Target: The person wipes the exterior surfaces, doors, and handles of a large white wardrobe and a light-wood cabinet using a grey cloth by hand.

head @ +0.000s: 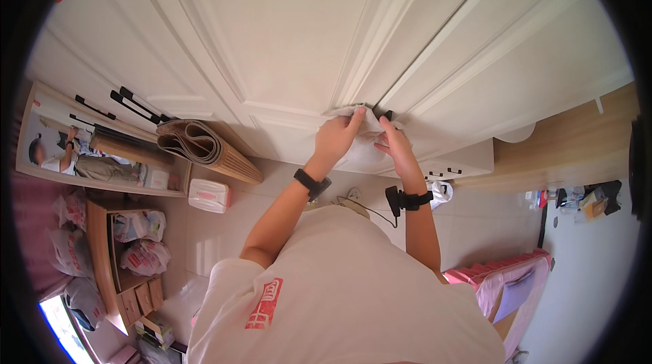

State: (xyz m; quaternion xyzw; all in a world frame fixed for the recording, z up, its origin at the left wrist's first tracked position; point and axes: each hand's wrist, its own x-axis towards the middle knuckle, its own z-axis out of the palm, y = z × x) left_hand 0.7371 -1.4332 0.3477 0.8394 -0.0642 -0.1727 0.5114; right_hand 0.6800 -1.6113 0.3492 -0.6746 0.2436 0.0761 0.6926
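A whitish cloth (369,142) is bunched against the white wardrobe door (300,23) in front of me. My left hand (337,136) grips its upper left part, thumb on top. At the cloth's right side is my right hand (397,147), fingers bent and touching its edge; how firmly they hold it is unclear. A black door handle (388,115) shows between the hands, partly covered by cloth and fingers, beside the gap between two doors. Both wrists wear black bands with small devices.
A rolled brown mat (214,152) leans at the left, near a mirror (102,145) and a white lidded box (209,196). A wooden cabinet (97,242) holds plastic bags. Small drawers (461,160) and a white bag (442,193) are at the right, a pink-edged bed (509,282) at lower right.
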